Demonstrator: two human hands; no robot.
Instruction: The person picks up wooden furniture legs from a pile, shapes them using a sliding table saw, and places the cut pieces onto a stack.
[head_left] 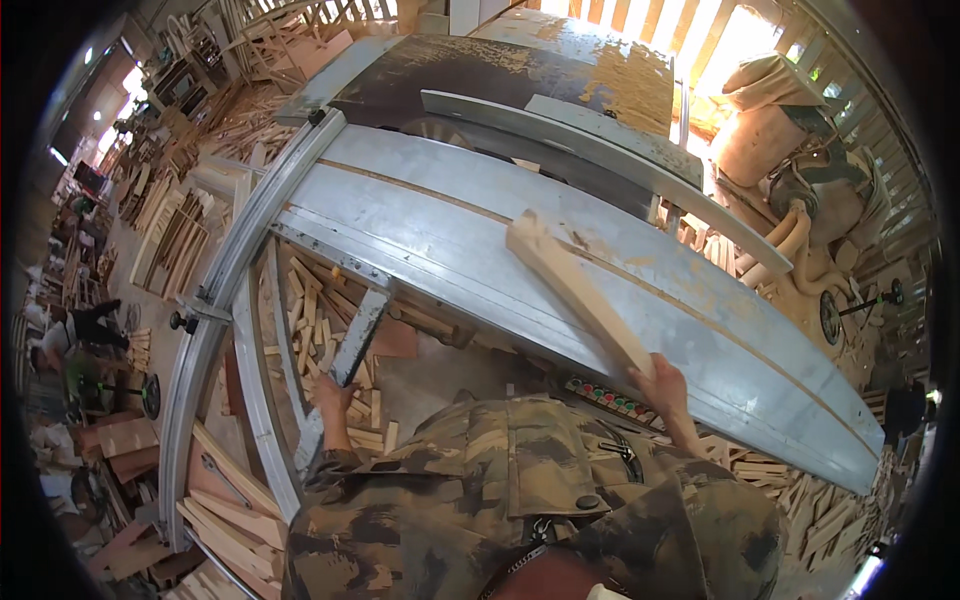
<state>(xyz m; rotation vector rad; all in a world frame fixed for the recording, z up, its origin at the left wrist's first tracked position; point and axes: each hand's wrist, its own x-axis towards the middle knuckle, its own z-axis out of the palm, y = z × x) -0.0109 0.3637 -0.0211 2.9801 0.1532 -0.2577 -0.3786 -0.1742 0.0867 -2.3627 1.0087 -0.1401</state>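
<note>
The metal counter [720, 330] filled mid-frame; across its centre slanted the wooden bar [580, 296], seemingly stiff, fairly light, best held by its lower end. Left of centre ran a grey strut [360, 335]. The right hand [664, 388] clamped the bar's end; the left hand [333, 398] met the strut, grip unclear.

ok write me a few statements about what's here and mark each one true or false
1. A long piece of wood is in the grip of the right hand. True.
2. The left hand holds a hammer. False: it is at a metal bar.
3. The jacket is plain red. False: it has a camouflage pattern.
4. The big table has a grey surface. True.
5. Loose wood pieces lie below the table. True.
</note>
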